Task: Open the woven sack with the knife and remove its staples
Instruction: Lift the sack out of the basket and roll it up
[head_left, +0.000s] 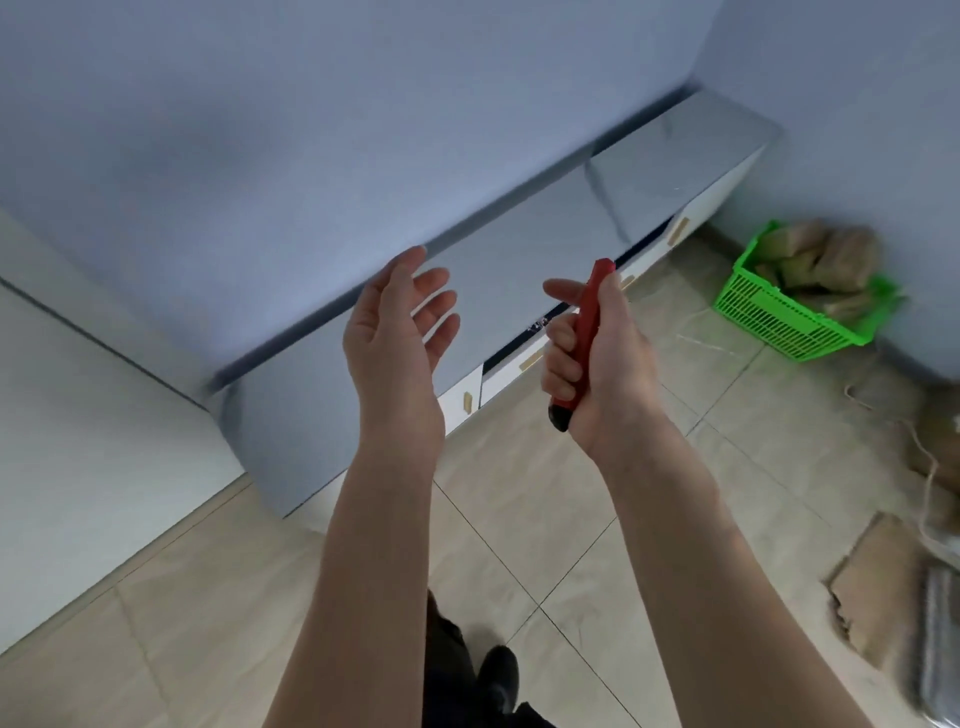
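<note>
My right hand grips a red utility knife with a black end cap, held upright in front of me at chest height. No blade shows past its top. My left hand is raised beside it, fingers relaxed and spread, palm turned toward the knife, holding nothing. A gap separates the two hands. At the right edge lies brownish material with loose string, possibly the sack, blurred and cut off by the frame.
A low grey-topped cabinet with white drawer fronts runs along the wall ahead. A green plastic basket holding brown paper bundles stands at the right wall. Torn cardboard lies on the tiled floor at right. My dark shoe shows below.
</note>
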